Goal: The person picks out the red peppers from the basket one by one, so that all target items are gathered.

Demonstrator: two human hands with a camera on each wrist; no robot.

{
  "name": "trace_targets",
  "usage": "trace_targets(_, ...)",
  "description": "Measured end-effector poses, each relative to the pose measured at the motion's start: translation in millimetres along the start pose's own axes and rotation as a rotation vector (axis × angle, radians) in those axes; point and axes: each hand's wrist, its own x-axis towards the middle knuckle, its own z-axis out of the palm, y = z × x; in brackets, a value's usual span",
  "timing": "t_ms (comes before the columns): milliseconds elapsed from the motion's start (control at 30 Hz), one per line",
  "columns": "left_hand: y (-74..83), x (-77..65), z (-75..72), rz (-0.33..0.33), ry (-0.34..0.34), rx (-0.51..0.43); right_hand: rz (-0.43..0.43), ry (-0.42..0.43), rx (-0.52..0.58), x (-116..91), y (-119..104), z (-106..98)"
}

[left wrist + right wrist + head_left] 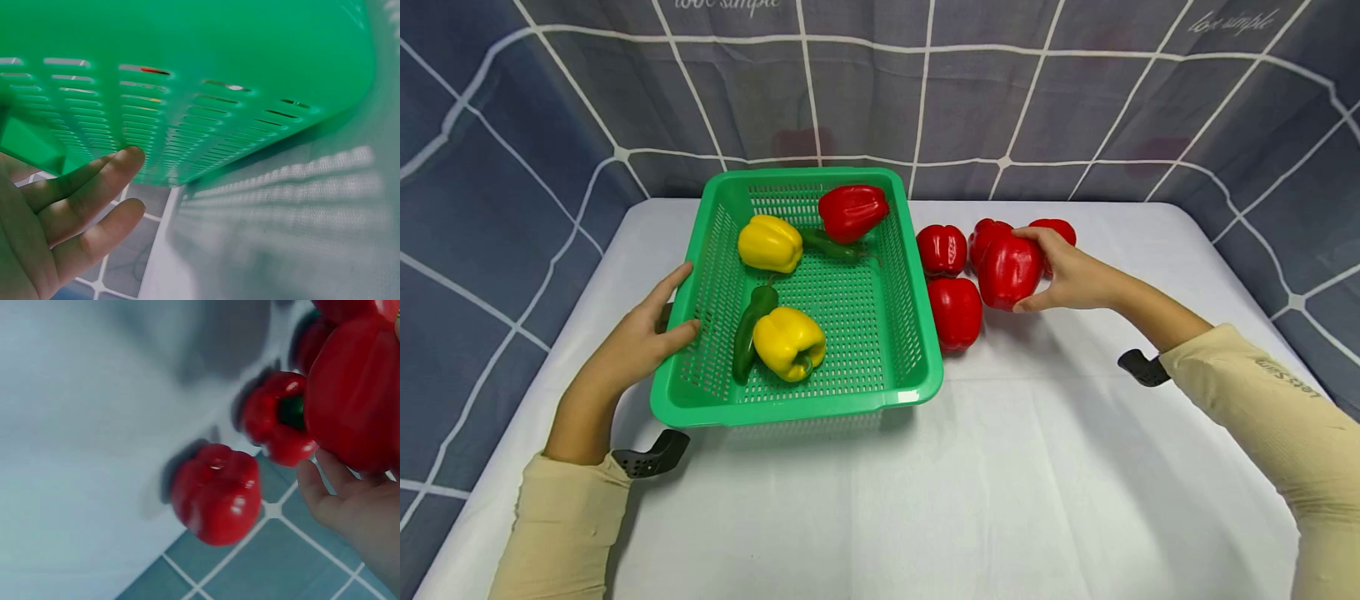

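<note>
A green plastic basket with slotted walls stands at the left of the table. My left hand holds its left rim, thumb over the top edge; in the left wrist view other fingers lie along the outer wall. Inside are two yellow bell peppers, two green chili peppers and a red bell pepper. Right of the basket, my right hand grips a large red bell pepper between thumb and fingers. In the right wrist view this pepper hangs above the others.
Several other red bell peppers lie right of the basket: one pepper close by its wall, another pepper behind it, and a pepper partly behind my right hand. A white cloth covers the table. Grey checked fabric rises around the back and sides.
</note>
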Motion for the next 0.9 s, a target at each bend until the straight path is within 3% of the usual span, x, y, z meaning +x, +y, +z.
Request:
trace_targets(433, -2.3, -0.7, 0.9, -0.010, 0.000, -0.002, -0.004, -0.055, 0.030, -4.9, 20.6, 18.4)
trace_targets(900, -0.9, 1.1, 1.1, -0.002, 0.006, -0.003, -0.011, -0.100, 0.033, -2.1, 28.7, 27.5)
